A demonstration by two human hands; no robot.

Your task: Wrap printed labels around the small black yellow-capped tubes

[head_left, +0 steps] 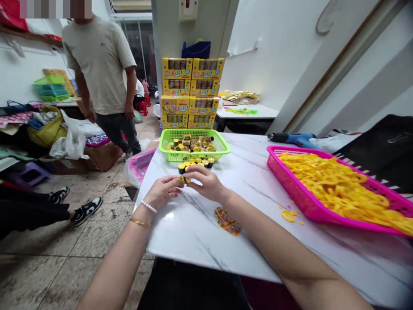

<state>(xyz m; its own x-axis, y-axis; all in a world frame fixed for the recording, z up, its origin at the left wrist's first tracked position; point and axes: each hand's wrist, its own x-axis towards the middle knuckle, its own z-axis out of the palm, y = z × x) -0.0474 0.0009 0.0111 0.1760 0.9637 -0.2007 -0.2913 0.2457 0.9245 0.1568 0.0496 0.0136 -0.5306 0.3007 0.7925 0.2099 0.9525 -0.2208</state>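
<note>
Above the white marbled table (196, 241), my left hand (163, 191) pinches a small yellow-and-black capped tub (185, 179) between thumb and fingers. My right hand (208, 184) meets it from the other side, its fingertips closed around the yellow end. Just beyond my hands, several black tubs with yellow lids (195, 163) stand upright in a cluster. Behind them a green basket (226, 148) contains many similar tubs lying loose. Beside my right forearm lies a small pile of colourful printed stickers or cards (227, 221).
A pink basket (274, 172) full of yellow plastic rings is at the right, with loose yellow scraps (288, 215) beside it. A blue heat-gun-like tool (295, 138) lies behind. Stacked yellow boxes (190, 105) rise at the back. A person (103, 69) stands at the left.
</note>
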